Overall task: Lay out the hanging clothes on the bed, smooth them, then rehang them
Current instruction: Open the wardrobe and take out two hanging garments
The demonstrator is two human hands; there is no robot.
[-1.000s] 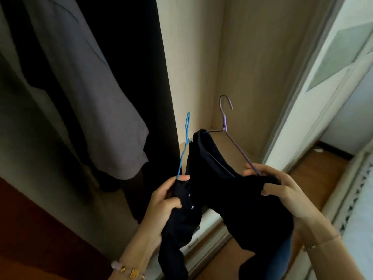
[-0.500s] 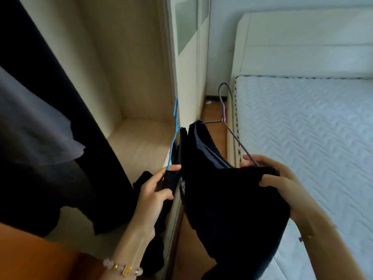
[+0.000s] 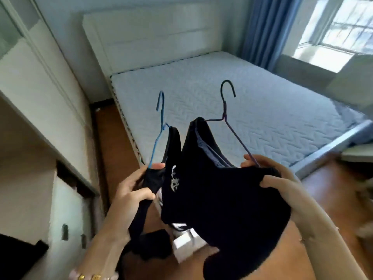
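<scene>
Since the earlier frames the view has swung away from the wardrobe interior to the bed [image 3: 252, 102], which now fills the upper middle of the frame, while both hands keep their hold. The left hand [image 3: 133, 190] pinches the lower end of the blue hanger [image 3: 162, 118] together with the narrow dark garment [image 3: 150, 182] draped from it, thumb on top and fingers curled beneath. The right hand [image 3: 278, 178] is clamped on the arm of the purple hanger [image 3: 238, 138] and the top edge of the larger dark garment [image 3: 222, 199], which bears a small white print and sags toward lower centre. Both garments hang in the air in front of the person, short of the mattress.

By my reading the task is near its start. The clothes are fetched, but neither lies on the bed yet. Smoothing and rehanging are still to come.

The wardrobe [image 3: 30, 87] stands along the left edge, with a strip of wooden floor [image 3: 109, 138] between it and the bed. A blue curtain [image 3: 262, 27] and a bright window [image 3: 347, 27] sit at upper right. Something blurred shows at the right edge, and I cannot tell what it is. The likeliest snag is the two hangers, held close together, tangling as they go down.
</scene>
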